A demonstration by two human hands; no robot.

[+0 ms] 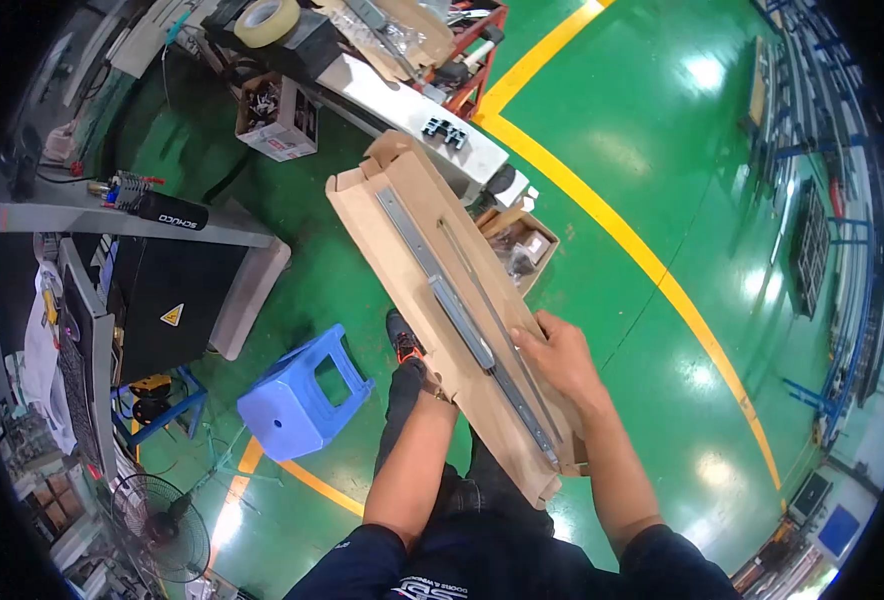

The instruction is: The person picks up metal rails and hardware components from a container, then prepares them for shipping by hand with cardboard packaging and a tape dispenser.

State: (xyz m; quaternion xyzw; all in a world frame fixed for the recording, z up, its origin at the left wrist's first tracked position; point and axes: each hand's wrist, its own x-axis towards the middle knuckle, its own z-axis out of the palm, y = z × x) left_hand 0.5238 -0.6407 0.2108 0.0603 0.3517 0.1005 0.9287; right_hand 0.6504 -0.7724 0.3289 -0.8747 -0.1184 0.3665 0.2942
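A long, open cardboard box lies slantwise in front of me, held in both hands above the floor. Inside it rests a grey metal rail with a thicker middle section, and alongside runs a thin dark rod. My right hand grips the right edge, its thumb over the wall and the other fingers curled outside. My left hand holds the box from the left side; its fingers are mostly hidden by the cardboard.
A blue plastic stool stands at left, near a grey machine with a black panel and a fan. Ahead is a white bench bearing a black part. Cardboard boxes sit around it. Racks line the right.
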